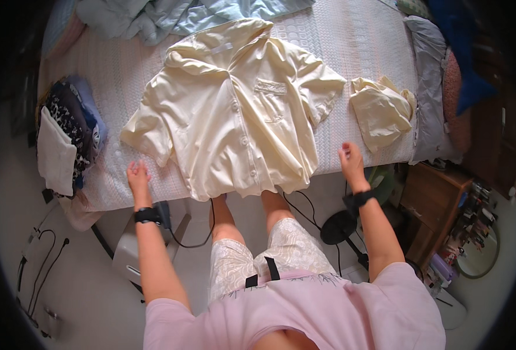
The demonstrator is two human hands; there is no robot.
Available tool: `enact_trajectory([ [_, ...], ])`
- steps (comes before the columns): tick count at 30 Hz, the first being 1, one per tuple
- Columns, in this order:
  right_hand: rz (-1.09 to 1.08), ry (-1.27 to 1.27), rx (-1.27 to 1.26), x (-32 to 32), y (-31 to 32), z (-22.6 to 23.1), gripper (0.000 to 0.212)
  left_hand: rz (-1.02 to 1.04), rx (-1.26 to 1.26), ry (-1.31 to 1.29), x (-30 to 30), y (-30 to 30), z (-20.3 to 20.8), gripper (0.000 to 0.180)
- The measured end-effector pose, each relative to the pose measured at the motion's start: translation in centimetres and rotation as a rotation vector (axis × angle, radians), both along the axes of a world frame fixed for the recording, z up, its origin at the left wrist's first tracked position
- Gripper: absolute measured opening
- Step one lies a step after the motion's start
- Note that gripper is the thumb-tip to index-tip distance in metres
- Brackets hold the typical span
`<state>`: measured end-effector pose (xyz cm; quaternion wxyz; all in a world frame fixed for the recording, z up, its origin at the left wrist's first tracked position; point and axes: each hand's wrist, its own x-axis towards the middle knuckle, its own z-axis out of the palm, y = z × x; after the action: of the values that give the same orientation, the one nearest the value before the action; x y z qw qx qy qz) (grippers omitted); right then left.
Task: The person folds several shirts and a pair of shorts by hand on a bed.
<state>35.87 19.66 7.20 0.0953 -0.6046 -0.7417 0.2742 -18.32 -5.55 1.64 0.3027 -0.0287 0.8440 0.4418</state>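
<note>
A cream short-sleeved button-up shirt (252,122) lies spread front up on the bed, its collar at the far side and its hem at the near edge. My left hand (139,177) is over the bed edge near the left sleeve, fingers apart and nothing in them. To the right of the hem, my right hand (352,162) is raised with loosely curled fingers, apart from the shirt and holding nothing visible. A bunched cream garment (381,112) lies just beyond it. Both wrists wear black bands.
Folded clothes (65,137) are stacked at the bed's left. Pale blue bedding (194,14) lies at the far side, and a grey pillow (433,93) at the right. Below stand a wooden cabinet (430,201) and a black round base (335,227); a cable (197,245) hangs near my legs.
</note>
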Motion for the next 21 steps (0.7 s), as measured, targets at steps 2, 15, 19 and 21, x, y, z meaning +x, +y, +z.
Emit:
enact_trajectory([
  [2, -0.025, 0.093, 0.066, -0.7, 5.0, -2.3, 0.027, 0.079, -0.044, -0.052, -1.6, 1.9, 0.6, 0.049],
  [15, -0.357, 0.389, 0.037, -5.4, 16.1, -6.8, 0.026, -0.084, 0.114, -0.040, -6.2, 3.9, -2.2, 0.034],
  [19, -0.421, 0.319, -0.031, -2.7, 18.3, -6.7, 0.029, -0.106, 0.073, -0.068, -7.9, 3.2, -0.7, 0.033],
  [21, -0.588, 0.400, -0.305, -4.8, 17.2, -5.2, 0.039, -0.095, 0.101, -0.167, -7.4, 2.6, -0.5, 0.036],
])
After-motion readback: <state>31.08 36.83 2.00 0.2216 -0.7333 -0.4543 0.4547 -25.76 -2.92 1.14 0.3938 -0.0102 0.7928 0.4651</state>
